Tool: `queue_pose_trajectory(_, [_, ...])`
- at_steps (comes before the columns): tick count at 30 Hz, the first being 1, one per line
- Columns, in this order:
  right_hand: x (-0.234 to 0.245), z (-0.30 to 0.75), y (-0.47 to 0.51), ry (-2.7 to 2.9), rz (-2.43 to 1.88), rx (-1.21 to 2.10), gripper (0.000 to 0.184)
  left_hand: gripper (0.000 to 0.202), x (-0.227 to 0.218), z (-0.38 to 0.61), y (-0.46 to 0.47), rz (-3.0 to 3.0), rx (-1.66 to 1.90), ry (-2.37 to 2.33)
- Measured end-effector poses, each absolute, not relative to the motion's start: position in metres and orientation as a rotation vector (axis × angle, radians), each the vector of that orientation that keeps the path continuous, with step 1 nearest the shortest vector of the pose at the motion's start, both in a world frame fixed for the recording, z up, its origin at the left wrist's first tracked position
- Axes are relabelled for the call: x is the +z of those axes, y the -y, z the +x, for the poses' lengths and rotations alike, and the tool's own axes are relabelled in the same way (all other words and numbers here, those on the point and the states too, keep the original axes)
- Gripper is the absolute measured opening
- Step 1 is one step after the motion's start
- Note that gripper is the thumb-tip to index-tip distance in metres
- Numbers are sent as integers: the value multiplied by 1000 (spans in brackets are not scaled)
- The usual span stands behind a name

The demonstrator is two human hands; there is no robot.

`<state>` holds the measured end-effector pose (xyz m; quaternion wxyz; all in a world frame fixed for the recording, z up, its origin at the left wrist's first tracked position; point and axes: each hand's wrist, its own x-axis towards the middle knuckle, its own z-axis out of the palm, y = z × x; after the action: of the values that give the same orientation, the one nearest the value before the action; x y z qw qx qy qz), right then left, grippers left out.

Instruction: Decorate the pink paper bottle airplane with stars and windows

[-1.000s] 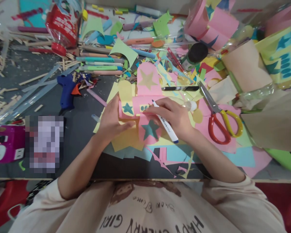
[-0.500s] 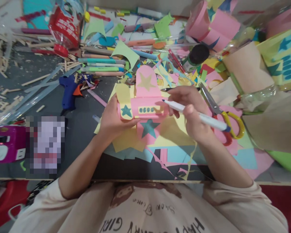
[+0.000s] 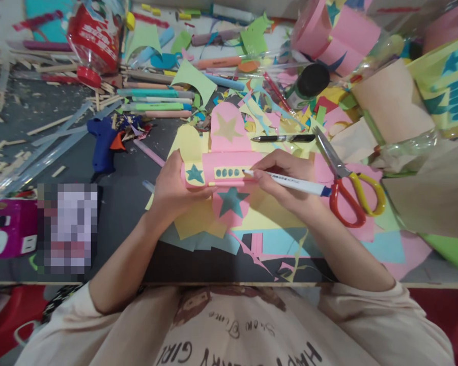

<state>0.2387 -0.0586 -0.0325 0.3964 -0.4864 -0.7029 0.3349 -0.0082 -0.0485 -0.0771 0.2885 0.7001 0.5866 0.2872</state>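
A pink and yellow paper airplane model (image 3: 229,158) lies over yellow paper, with teal stars on it and a pale strip (image 3: 229,173) bearing a row of several teal ovals. My left hand (image 3: 171,185) grips its left end, thumb on top and fingers along the lower side. Pinched in my right hand (image 3: 288,178) is a white marker (image 3: 301,185) with a blue end. Its tip meets the strip just right of the last oval. A black pen (image 3: 282,138) rests on the paper beyond my right hand.
Scissors (image 3: 351,198) with red and yellow handles lie right of my right hand. At left are a blue glue gun (image 3: 104,142), a purple box (image 3: 10,229) and a red-labelled bottle (image 3: 95,43). Markers (image 3: 156,93), paper scraps and a dark jar (image 3: 309,84) crowd the back.
My right hand has moved left and down, bringing the marker tip onto the strip. Its fingers have closed in around the marker. My left hand keeps its grip on the model.
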Motion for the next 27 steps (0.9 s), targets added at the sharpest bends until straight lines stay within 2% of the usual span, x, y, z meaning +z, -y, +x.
queue_pose_trajectory(8, [-30, 240, 58, 1824, -1208, 858, 28, 71, -77, -8, 50, 1880, 764, -1568])
queue_pose_trajectory(15, [-33, 238, 58, 1795, -1194, 811, 21, 66, -77, -8, 50, 1875, 757, -1581])
queue_pose_trajectory(20, [-32, 239, 59, 1850, -1217, 885, 26, 65, -80, -10, 50, 1858, 747, -1594])
queue_pose_trajectory(27, [-35, 238, 60, 1765, -1241, 791, 30, 66, -82, -10, 50, 1882, 798, -1556])
